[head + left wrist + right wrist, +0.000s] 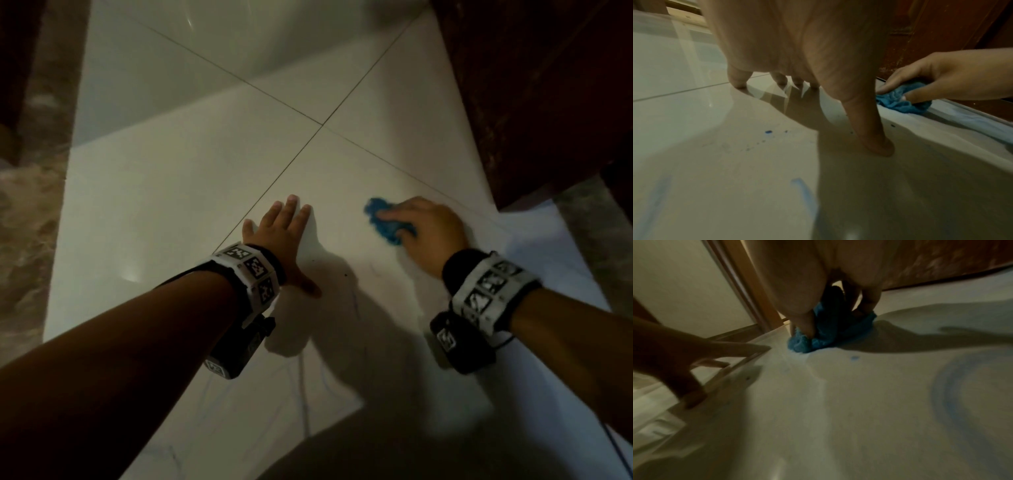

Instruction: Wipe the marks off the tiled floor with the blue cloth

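My right hand [424, 229] grips a bunched blue cloth [383, 222] and holds it down on the white tiled floor [191, 192], near the dark wooden door. The same cloth [902, 100] shows in the left wrist view and again in the right wrist view as a cloth [818, 339] under my fingers. My left hand [284, 233] lies spread and flat on the tile, left of the cloth and apart from it. Faint blue marks [803, 191] streak the floor near me, with a curved smear [947, 386] and small blue specks [768, 131].
A dark wooden door [534, 89] stands at the right, close to the cloth. A brown marbled strip [30, 192] borders the tiles on the left. Dark grout lines [322, 125] cross ahead of my hands. A door frame [748, 288] rises beyond the cloth.
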### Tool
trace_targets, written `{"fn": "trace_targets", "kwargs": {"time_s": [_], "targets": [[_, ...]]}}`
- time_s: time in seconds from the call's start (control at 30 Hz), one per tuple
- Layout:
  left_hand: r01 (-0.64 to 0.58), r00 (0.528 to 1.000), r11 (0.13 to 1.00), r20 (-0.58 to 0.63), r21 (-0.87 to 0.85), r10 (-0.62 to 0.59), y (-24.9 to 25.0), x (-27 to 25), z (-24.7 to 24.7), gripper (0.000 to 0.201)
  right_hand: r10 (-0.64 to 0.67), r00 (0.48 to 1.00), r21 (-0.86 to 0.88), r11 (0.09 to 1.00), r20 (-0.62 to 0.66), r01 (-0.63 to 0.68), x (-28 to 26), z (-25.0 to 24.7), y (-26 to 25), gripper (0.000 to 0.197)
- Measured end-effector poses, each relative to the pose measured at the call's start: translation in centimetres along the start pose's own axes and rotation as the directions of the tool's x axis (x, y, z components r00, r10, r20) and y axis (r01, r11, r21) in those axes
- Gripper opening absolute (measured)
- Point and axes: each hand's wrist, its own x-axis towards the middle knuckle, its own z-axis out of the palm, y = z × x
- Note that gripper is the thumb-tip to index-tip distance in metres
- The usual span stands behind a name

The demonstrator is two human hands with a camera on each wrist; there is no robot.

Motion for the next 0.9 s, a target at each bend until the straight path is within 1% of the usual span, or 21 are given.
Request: {"fn": "trace_targets", "kwargs": {"time_s": [0.03,0.07,0.1,0.13,0.17,0.23,0.27,0.3,0.33,0.4,0.43,0.47,0.5,0.57,0.63,0.7,0.73,0.8,0.83,0.9], "targets": [[-0.001,1.000,1.000,-0.001,-0.001,0.001,0.0,0.0,-0.1,0.144,-0.078,0.996,0.015,0.997,0.038,0.077,-0.7,0.5,-0.8,0.039],[-0.002,1.000,1.000,-0.001,-0.002,0.002,0.1,-0.1,-0.1,0.144,-0.129,0.988,0.026,0.992,0.079,0.127,-0.7,0.6,-0.9,0.040],[-0.003,1.000,1.000,-0.001,-0.004,0.003,0.1,-0.2,-0.1,0.144,-0.141,0.985,0.046,0.989,0.097,0.137,-0.3,0.3,-0.4,0.040],[-0.005,1.000,1.000,-0.001,-0.005,0.005,0.1,-0.2,-0.1,0.144,-0.098,0.992,0.076,0.993,0.079,0.092,0.4,-0.4,0.7,0.039],[-0.005,1.000,1.000,-0.001,-0.006,0.005,0.1,-0.3,-0.2,0.144,-0.016,0.999,0.082,0.997,0.044,0.012,1.1,-1.2,1.7,0.039],[-0.003,1.000,1.000,0.003,-0.004,0.003,0.1,-0.4,-0.2,0.143,0.163,0.986,0.003,0.987,-0.030,-0.163,1.5,-2.2,3.3,0.038],[-0.001,1.000,1.000,0.004,-0.001,0.001,0.1,-0.5,-0.3,0.143,0.194,0.979,-0.042,0.980,-0.057,-0.196,1.2,-2.1,3.3,0.039],[0.001,1.000,1.000,0.004,-0.001,-0.001,0.2,-0.5,-0.3,0.142,0.178,0.982,-0.056,0.982,-0.060,-0.181,0.6,-1.7,2.7,0.040],[0.002,1.000,1.000,0.003,-0.004,-0.002,0.3,-0.5,-0.3,0.142,0.131,0.990,-0.034,0.991,-0.049,-0.132,-0.2,-1.0,1.8,0.040],[0.007,1.000,1.000,0.004,-0.017,-0.007,0.4,-0.5,-0.3,0.142,-0.023,1.000,0.022,0.999,0.016,0.023,-1.8,0.3,-0.2,0.039],[0.009,1.000,1.000,0.006,-0.020,-0.009,0.3,-0.4,-0.3,0.142,-0.087,0.994,0.029,0.996,0.068,0.085,-2.3,0.6,-0.6,0.039],[0.011,1.000,1.000,0.007,-0.021,-0.011,0.3,-0.4,-0.2,0.142,-0.122,0.985,0.030,0.992,0.122,0.120,-2.3,0.5,-0.8,0.040],[0.010,1.000,1.000,0.004,-0.019,-0.010,0.2,-0.4,-0.1,0.142,-0.119,0.981,0.043,0.993,0.152,0.113,-1.8,-0.1,-0.5,0.040],[0.006,1.000,1.000,-0.004,-0.008,-0.006,0.1,-0.4,-0.1,0.143,-0.012,0.992,0.061,0.998,0.125,0.004,0.0,-1.6,1.5,0.039],[0.006,1.000,1.000,-0.007,0.000,-0.006,0.1,-0.3,0.0,0.143,0.128,0.991,0.041,0.991,0.024,-0.129,1.7,-3.0,4.1,0.039],[0.006,1.000,1.000,-0.005,0.005,-0.006,0.2,-0.3,0.0,0.143,0.216,0.975,-0.041,0.975,-0.041,-0.218,1.7,-3.4,5.3,0.040],[0.008,1.000,1.000,-0.005,0.006,-0.008,0.2,-0.3,0.0,0.143,0.234,0.971,-0.086,0.967,-0.054,-0.238,1.1,-3.0,4.8,0.040],[0.011,1.000,1.000,-0.004,0.007,-0.011,0.2,-0.4,-0.1,0.143,0.203,0.978,-0.077,0.975,-0.045,-0.206,-0.6,-1.4,2.4,0.039],[0.012,1.000,1.000,-0.002,0.006,-0.012,0.2,-0.4,-0.1,0.143,0.146,0.989,-0.038,0.988,-0.034,-0.147,-1.5,-0.5,0.8,0.037],[0.013,1.000,1.000,-0.005,0.002,-0.013,0.2,-0.3,0.0,0.143,-0.002,1.000,-0.009,1.000,0.031,0.003,-2.8,0.9,-2.0,0.035]]}}
